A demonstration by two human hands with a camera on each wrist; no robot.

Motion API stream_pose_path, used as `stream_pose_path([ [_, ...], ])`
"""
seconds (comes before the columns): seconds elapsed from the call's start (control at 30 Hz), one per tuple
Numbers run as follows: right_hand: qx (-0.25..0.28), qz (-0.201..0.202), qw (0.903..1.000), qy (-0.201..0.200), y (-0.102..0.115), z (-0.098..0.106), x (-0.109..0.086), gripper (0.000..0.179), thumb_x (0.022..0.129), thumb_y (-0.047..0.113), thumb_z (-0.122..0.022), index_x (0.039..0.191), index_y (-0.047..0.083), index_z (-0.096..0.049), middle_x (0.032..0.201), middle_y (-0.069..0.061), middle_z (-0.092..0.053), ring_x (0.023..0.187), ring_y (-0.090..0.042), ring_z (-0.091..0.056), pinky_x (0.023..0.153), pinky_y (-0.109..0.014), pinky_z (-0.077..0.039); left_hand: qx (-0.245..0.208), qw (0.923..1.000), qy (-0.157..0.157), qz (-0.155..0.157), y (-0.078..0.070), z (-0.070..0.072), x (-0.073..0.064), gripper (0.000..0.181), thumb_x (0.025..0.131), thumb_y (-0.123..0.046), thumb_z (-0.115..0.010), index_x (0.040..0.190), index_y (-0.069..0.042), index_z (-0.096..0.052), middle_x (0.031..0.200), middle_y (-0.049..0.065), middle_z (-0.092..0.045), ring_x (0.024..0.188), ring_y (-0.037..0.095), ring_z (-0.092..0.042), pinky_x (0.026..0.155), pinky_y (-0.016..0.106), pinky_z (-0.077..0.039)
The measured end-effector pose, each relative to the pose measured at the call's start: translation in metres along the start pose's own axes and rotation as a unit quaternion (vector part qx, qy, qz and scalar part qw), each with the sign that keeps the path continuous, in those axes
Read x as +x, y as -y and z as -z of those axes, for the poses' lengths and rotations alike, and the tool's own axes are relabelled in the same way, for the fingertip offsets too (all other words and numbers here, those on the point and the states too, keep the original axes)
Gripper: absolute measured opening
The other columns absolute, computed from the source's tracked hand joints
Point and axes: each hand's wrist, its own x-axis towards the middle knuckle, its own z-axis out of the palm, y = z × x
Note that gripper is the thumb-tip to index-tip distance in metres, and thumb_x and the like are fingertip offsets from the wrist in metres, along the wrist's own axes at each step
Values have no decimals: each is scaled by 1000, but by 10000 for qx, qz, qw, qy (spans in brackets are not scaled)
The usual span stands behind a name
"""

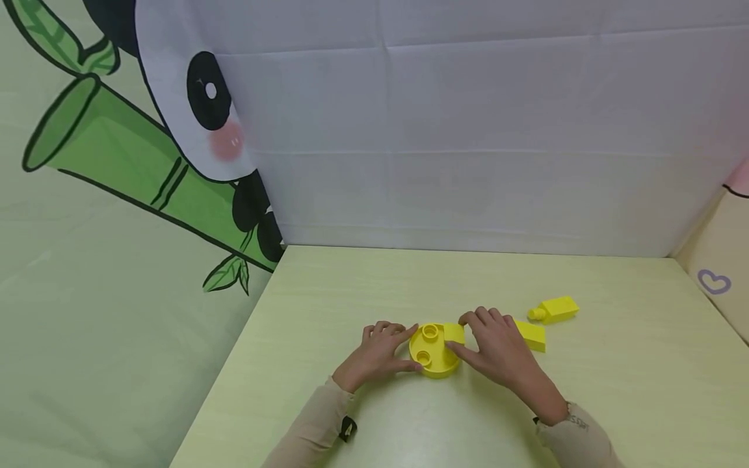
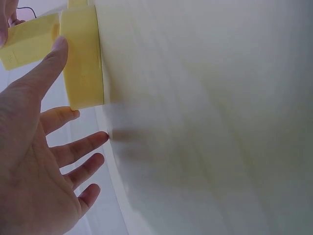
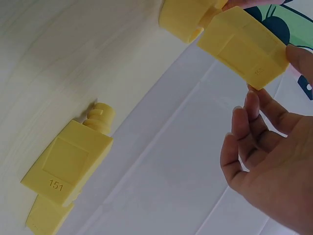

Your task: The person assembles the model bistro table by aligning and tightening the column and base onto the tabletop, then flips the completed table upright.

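A round yellow plastic base point(image 1: 435, 368) with raised ring sockets lies flat on the table. My left hand point(image 1: 380, 351) grips its rim between thumb and index finger; the other fingers are spread apart in the left wrist view. On the base's right side stands a tapered yellow block point(image 3: 244, 46), its lower end at a socket. Thumb and index finger of my right hand point(image 1: 497, 348) pinch this block near its upper end. Whether the block is seated in the socket is hidden. Partly behind the right hand lies a second yellow block point(image 1: 531, 336).
Farther right, a third yellow block point(image 1: 557, 309) lies on its side, its ridged round peg pointing left. The pale wooden table point(image 1: 643, 390) meets a white cloth backdrop point(image 1: 468, 130). A printed green cloth point(image 1: 88, 325) hangs at the left.
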Motion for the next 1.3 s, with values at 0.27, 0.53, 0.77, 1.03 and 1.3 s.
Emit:
stream_pose_path([
  [0.27, 77, -126, 9999, -43, 0, -1, -2, 38, 87, 37, -83, 107, 7, -71, 93, -1, -59, 88, -24, -53, 76, -44, -44, 3, 10000, 18, -8, 0, -1, 0, 84, 89, -61, -73, 158, -20, -47, 143, 10, -58, 133, 34, -44, 108, 57, -29],
  [0.53, 48, 19, 9997, -237, 0, -6, -2, 43, 88, 36, -82, 114, 5, -69, 95, -4, -60, 88, -26, -55, 74, -43, -45, 14, 10000, 19, 14, 0, -1, 0, 85, 89, -61, -73, 158, -20, -46, 143, 11, -57, 134, 34, -43, 109, 56, -28],
  [0.77, 160, 123, 9997, -122, 1, -10, 0, 41, 89, 32, -83, 117, 6, -69, 99, -6, -60, 93, -30, -56, 77, -45, -44, 69, 9999, -62, -50, 0, 0, -1, 86, 89, -63, -72, 158, -19, -47, 142, 11, -58, 133, 34, -45, 107, 55, -29],
  [1.03, -145, -25, 9991, -403, 2, -12, 0, 46, 86, 41, -84, 110, 5, -68, 98, -9, -61, 93, -33, -57, 78, -48, -45, 88, 10000, -30, -35, 0, 0, -1, 85, 89, -62, -72, 158, -20, -46, 142, 10, -58, 133, 34, -45, 106, 55, -30],
  [1.3, -59, -69, 9994, -345, 5, -11, 0, 37, 88, 33, -83, 106, 4, -69, 96, -8, -61, 91, -32, -57, 77, -50, -46, 52, 10000, -50, -32, 0, -1, 0, 84, 90, -60, -73, 158, -20, -46, 143, 11, -58, 133, 33, -45, 107, 54, -29],
])
